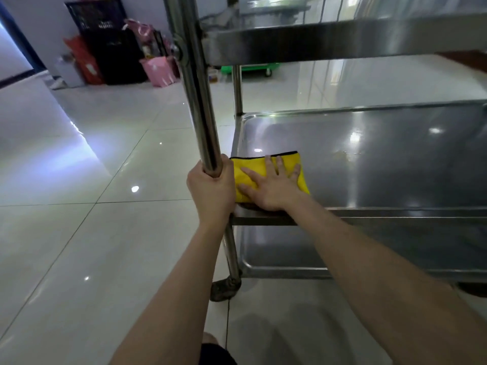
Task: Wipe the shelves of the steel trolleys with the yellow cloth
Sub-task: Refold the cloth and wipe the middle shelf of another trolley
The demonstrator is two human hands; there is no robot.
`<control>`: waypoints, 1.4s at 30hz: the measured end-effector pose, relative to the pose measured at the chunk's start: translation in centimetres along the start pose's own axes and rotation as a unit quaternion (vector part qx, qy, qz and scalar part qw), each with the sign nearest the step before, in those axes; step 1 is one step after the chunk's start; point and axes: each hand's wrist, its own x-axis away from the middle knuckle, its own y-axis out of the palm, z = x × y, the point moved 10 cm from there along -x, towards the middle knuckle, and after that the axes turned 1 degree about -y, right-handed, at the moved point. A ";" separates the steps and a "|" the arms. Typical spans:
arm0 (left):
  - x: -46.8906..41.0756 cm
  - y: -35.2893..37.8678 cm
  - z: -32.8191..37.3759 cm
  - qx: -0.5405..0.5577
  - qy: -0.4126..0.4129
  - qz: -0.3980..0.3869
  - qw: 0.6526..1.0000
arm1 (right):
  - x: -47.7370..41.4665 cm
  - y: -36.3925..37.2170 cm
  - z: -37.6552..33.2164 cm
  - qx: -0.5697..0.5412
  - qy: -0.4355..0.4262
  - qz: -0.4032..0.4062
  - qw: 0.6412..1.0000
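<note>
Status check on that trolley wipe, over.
Left hand grips trolley post. Right hand pressed flat on yellow cloth, near-left corner of middle shelf. Nothing seen in the cloth's path.

The floor point(105, 159) is made of big shiny white tiles, and small bright lights shine back from it. Far back by the wall stands a pile of black crates point(105, 40). A red bag point(85, 61) leans on their left side. A pink bag point(158, 72) sits on the floor to their right. Further right is a green cart point(253, 67) with a little wheel.
</note>
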 end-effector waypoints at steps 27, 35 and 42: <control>4.8 15.1 -5.4 -0.475 0.125 -0.233 0.839 | 9.4 -0.6 17.6 -0.041 0.070 0.000 0.997; 5.6 14.7 -5.9 -0.490 0.093 -0.255 0.828 | 4.9 -2.6 22.7 -0.034 0.098 0.024 0.994; 5.6 14.8 -6.0 -0.485 0.097 -0.242 0.835 | -4.7 -3.8 21.5 -0.018 0.094 0.015 0.995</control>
